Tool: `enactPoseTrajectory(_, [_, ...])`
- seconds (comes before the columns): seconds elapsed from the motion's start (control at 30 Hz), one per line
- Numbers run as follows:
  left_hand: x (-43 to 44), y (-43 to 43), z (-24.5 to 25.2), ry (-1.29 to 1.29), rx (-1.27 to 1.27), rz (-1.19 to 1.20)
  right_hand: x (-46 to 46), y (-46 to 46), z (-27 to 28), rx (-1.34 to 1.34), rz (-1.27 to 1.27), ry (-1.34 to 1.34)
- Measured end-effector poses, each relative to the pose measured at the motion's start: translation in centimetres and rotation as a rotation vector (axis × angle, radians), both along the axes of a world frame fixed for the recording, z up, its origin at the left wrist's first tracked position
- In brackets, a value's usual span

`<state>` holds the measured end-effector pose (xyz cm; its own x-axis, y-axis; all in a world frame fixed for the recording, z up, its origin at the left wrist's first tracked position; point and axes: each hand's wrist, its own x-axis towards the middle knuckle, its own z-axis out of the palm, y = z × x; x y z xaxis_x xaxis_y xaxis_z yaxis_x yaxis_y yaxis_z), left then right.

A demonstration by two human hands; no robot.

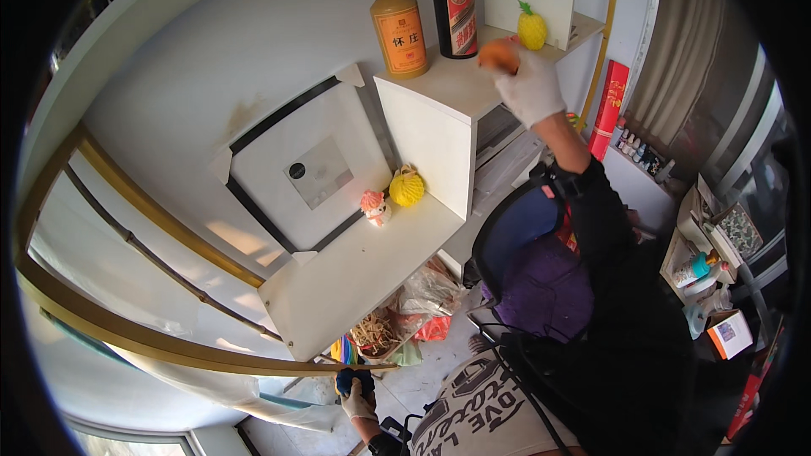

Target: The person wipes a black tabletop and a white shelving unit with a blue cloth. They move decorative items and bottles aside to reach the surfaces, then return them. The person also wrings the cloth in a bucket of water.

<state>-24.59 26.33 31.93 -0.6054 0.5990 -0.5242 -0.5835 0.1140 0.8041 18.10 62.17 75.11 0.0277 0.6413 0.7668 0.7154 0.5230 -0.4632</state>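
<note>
My right hand point(531, 90), in a white glove, holds a blurred orange rounded object point(499, 56) over the upper white shelf point(443, 85). Left of it on that shelf stand a black bottle with a red label point(454, 9) and a tan bottle with an orange label point(398, 25). A yellow pineapple ornament point(531, 26) is just beyond the hand. My left hand point(358, 400), gloved too, grips a dark blue cloth point(353, 382) low down, beside the end of a gold-coloured frame bar point(304, 368).
The lower shelf point(355, 259) bears a black-edged picture frame point(310, 171), a small figurine point(376, 208) and a yellow ornament point(407, 186). Below are plastic bags point(431, 291). A chair with a purple cushion point(538, 285) stands close to my body. Small bottles point(633, 145) line a ledge at right.
</note>
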Motion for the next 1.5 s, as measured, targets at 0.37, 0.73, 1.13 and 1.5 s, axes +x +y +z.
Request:
enactPoseTrajectory(0.37, [0.2,1.3,-0.1,0.007,-0.077,0.02,12.0,14.9,1.8,-0.39,-0.091,-0.258])
enactPoseTrajectory(0.73, [0.7,0.4,-0.1,0.053,-0.095,0.033,11.1,15.2,2.3,-0.471,-0.008,-0.426])
enactPoseTrajectory(1.13, [0.9,0.9,0.2,0.035,-0.018,0.026,5.4,7.0,4.1,-0.205,0.051,-0.135])
enactPoseTrajectory(1.5, [2.1,-1.5,2.1,-0.002,-0.093,0.022,-19.8,-5.8,-13.1,-0.377,0.704,-0.554])
